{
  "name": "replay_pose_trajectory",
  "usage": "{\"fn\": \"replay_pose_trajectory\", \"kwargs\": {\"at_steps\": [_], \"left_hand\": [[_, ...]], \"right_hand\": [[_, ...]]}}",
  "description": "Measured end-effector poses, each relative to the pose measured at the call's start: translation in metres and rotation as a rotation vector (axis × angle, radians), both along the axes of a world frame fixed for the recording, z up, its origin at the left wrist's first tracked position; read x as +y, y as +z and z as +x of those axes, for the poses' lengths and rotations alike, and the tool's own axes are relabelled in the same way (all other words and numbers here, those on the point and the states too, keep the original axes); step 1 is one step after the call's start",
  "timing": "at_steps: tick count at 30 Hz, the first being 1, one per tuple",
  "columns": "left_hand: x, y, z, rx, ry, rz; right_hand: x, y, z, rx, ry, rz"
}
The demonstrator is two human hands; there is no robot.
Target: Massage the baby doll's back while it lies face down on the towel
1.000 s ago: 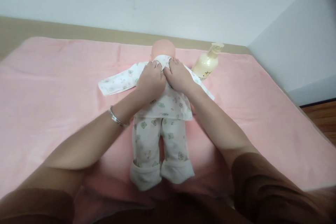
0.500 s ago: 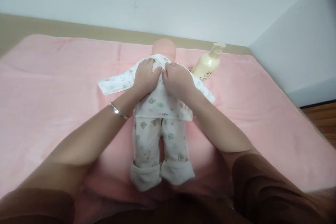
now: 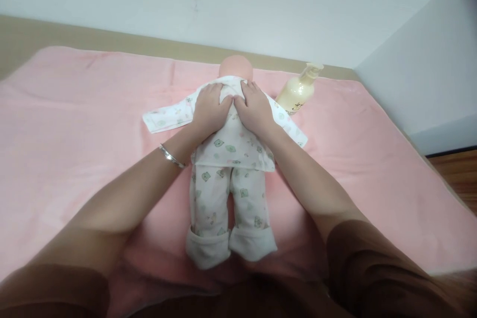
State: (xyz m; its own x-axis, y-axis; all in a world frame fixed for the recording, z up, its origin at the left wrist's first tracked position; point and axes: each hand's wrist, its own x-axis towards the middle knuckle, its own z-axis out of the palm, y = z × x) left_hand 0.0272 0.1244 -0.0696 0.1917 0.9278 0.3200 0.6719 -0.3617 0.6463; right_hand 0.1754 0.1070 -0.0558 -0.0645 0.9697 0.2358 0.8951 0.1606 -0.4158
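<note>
A baby doll (image 3: 236, 65) lies on the pink cloth with the back of its bald head toward the wall. It wears a white printed top (image 3: 231, 151) with the sleeves spread out, and matching trousers (image 3: 246, 198) with turned-up cuffs. My left hand (image 3: 211, 109) rests flat on the left side of the upper back, fingers stretched toward the head. On the other side lies my right hand (image 3: 255, 109), also with its fingers out, its thumb close to the left thumb. Neither hand grips anything.
A cream pump bottle (image 3: 298, 92) stands tilted in view just right of the doll's sleeve. The pink cloth (image 3: 82, 124) covers most of the bed or table. A pale wall (image 3: 149, 5) rises behind, and wooden floor (image 3: 456, 171) shows at the right.
My right hand has gone from curled fingers at the top's collar to lying flat with its fingers extended. The left hand stays nearly in place, and the collar looks smoother.
</note>
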Motion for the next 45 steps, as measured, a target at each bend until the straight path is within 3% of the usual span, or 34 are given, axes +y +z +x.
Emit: {"fn": "replay_pose_trajectory", "kwargs": {"at_steps": [45], "left_hand": [[0.0003,0.0012,0.0007,0.047,0.006,-0.043]], "right_hand": [[0.0016,-0.0006,0.0002,-0.035,-0.009,0.01]]}}
